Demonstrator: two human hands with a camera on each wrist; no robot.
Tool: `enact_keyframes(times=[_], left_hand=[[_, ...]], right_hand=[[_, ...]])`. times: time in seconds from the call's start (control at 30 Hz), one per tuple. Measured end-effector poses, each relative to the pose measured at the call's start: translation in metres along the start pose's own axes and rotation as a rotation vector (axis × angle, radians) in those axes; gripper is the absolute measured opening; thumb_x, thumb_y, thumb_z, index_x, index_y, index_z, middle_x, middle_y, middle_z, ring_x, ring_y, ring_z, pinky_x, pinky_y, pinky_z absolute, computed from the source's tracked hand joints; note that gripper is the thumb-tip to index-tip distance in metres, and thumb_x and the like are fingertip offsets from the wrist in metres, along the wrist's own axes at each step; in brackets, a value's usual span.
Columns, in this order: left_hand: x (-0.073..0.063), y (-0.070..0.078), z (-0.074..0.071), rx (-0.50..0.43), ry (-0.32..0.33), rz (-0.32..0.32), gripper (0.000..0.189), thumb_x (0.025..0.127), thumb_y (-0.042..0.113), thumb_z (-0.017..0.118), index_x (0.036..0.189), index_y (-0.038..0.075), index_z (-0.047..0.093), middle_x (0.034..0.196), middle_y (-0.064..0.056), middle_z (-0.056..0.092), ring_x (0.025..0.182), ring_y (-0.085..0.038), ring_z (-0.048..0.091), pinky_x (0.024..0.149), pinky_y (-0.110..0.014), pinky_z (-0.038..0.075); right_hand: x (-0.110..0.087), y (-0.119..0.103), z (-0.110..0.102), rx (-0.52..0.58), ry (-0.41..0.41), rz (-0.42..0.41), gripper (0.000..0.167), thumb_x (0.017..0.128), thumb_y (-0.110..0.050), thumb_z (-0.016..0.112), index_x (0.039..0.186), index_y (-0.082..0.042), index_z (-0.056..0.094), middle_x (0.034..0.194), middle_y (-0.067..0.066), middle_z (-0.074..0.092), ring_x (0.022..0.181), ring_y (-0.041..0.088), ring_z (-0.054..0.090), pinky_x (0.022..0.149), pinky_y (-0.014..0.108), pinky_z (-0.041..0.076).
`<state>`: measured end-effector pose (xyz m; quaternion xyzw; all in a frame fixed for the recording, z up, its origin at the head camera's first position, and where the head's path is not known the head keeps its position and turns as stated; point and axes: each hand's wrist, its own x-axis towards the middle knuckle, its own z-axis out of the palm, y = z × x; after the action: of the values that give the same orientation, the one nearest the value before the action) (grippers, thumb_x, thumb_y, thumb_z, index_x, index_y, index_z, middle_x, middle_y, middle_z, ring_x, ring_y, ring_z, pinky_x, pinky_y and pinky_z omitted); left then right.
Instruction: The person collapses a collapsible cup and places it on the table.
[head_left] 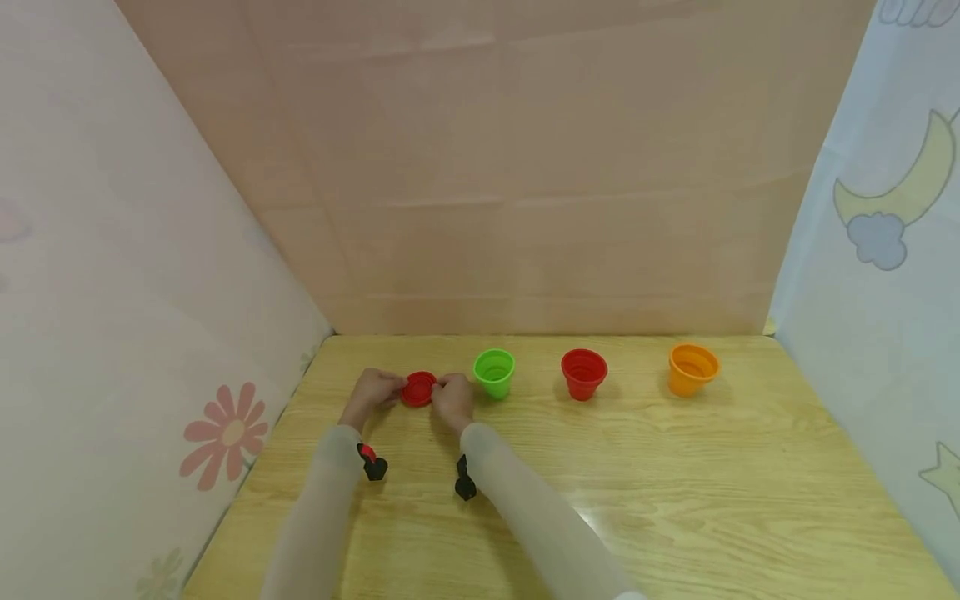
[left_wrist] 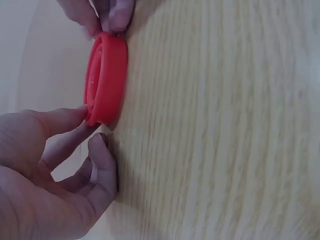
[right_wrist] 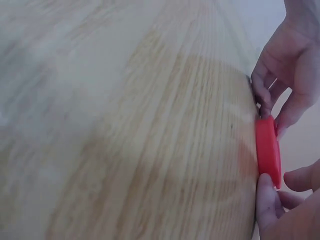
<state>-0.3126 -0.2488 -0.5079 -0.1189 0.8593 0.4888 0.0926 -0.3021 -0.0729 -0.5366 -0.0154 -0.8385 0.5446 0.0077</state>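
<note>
A red collapsible cup (head_left: pixel 418 389), folded down to a flat ringed disc, lies between my two hands at the table's left. My left hand (head_left: pixel 373 390) pinches its left rim. In the left wrist view, thumb and index finger of the left hand (left_wrist: pixel 45 175) meet at the edge of the folded cup (left_wrist: pixel 114 75), while the other fingers curl near the tabletop. My right hand (head_left: pixel 454 400) holds the opposite rim. The right wrist view has the right hand (right_wrist: pixel 295 215) with a fingertip against the cup's side (right_wrist: pixel 267 147) and the thumb close by.
Right of my hands stand a green cup (head_left: pixel 494 375), a red cup (head_left: pixel 583 375) and an orange cup (head_left: pixel 692 371), all unfolded and upright along the back of the wooden table (head_left: pixel 675 492). A brown backdrop (head_left: pixel 510 167) rises behind; patterned walls flank both sides.
</note>
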Motion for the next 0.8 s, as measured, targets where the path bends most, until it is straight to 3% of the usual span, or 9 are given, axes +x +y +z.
enact_keyframes(times=[0.17,0.3,0.37,0.57,0.7,0.8], left_hand=[[-0.005,0.002,0.002,0.067,0.065,0.047,0.031,0.103,0.013,0.059,0.123,-0.006,0.074,0.122,-0.022,0.075,0.097,-0.021,0.072,0.081,-0.029,0.060],[-0.017,0.009,0.005,0.160,0.138,0.144,0.032,0.104,0.020,0.060,0.123,-0.002,0.074,0.128,-0.023,0.073,0.114,-0.033,0.070,0.090,-0.041,0.059],[-0.024,0.016,0.006,0.186,0.134,0.214,0.033,0.104,0.022,0.062,0.125,-0.001,0.073,0.129,-0.023,0.073,0.118,-0.038,0.069,0.092,-0.047,0.061],[-0.041,0.041,0.021,0.207,-0.002,0.392,0.034,0.103,0.025,0.067,0.130,0.006,0.072,0.132,-0.019,0.072,0.121,-0.041,0.067,0.094,-0.050,0.062],[-0.044,0.051,0.035,0.225,-0.095,0.448,0.039,0.102,0.025,0.070,0.136,0.007,0.068,0.136,-0.018,0.070,0.121,-0.037,0.068,0.096,-0.050,0.061],[-0.042,0.054,0.044,0.225,-0.156,0.451,0.046,0.099,0.025,0.074,0.140,0.006,0.064,0.141,-0.021,0.066,0.123,-0.037,0.067,0.099,-0.052,0.060]], right_hand=[[-0.010,-0.008,-0.006,0.030,-0.038,0.026,0.013,0.095,-0.007,0.065,0.096,0.004,0.073,0.089,0.012,0.074,0.076,0.016,0.060,0.064,0.025,0.051],[-0.026,-0.017,-0.019,0.066,-0.100,-0.003,0.013,0.096,-0.012,0.068,0.099,0.001,0.070,0.091,0.010,0.073,0.076,0.014,0.061,0.064,0.023,0.051],[-0.034,-0.021,-0.029,0.091,-0.148,-0.035,0.015,0.097,-0.014,0.069,0.102,0.000,0.070,0.095,0.011,0.073,0.079,0.015,0.063,0.066,0.024,0.053],[-0.049,-0.016,-0.078,0.100,-0.188,-0.173,0.015,0.100,-0.016,0.070,0.108,-0.004,0.073,0.102,0.010,0.075,0.088,0.017,0.069,0.075,0.030,0.060],[-0.050,-0.005,-0.113,0.079,-0.138,-0.224,0.014,0.098,-0.014,0.073,0.109,-0.005,0.075,0.103,0.010,0.076,0.091,0.021,0.072,0.081,0.037,0.063],[-0.047,0.005,-0.130,0.071,-0.083,-0.242,0.020,0.094,-0.010,0.078,0.110,0.000,0.074,0.105,0.014,0.076,0.094,0.025,0.072,0.085,0.041,0.064]])
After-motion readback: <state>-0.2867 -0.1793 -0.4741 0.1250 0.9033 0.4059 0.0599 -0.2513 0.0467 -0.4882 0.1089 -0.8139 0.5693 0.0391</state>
